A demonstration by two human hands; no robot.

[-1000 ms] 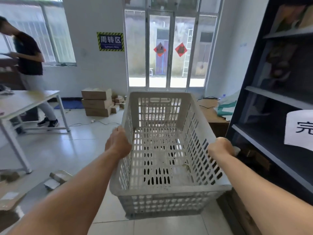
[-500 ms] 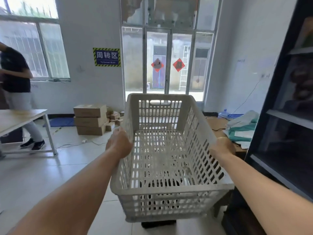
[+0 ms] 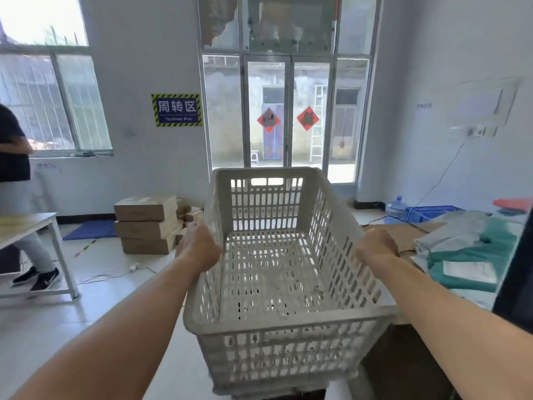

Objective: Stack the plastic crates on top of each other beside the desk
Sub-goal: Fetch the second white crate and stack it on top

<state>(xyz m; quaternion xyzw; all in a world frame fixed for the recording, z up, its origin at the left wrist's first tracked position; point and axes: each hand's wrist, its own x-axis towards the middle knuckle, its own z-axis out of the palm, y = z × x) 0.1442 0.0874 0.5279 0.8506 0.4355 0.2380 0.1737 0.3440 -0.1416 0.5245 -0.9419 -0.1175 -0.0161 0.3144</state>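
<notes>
I hold an empty white slotted plastic crate (image 3: 277, 284) in front of me, off the floor. My left hand (image 3: 199, 246) grips its left long rim and my right hand (image 3: 376, 248) grips its right long rim. The crate's near end tilts slightly down toward me. A brown desk (image 3: 403, 229) with cloth on it stands just right of the crate. A blue plastic crate (image 3: 429, 212) sits on the floor beyond the desk.
A dark shelf unit (image 3: 516, 272) edges the right side. Stacked cardboard boxes (image 3: 145, 223) stand on the floor at centre left. A person (image 3: 17, 197) stands by a white table (image 3: 31, 235) at the left. Glass doors (image 3: 288, 111) lie straight ahead.
The crate has been lifted higher and my view has risen and turned right; the dark shelf has slid mostly out of view and the desk with cloth has come in.
</notes>
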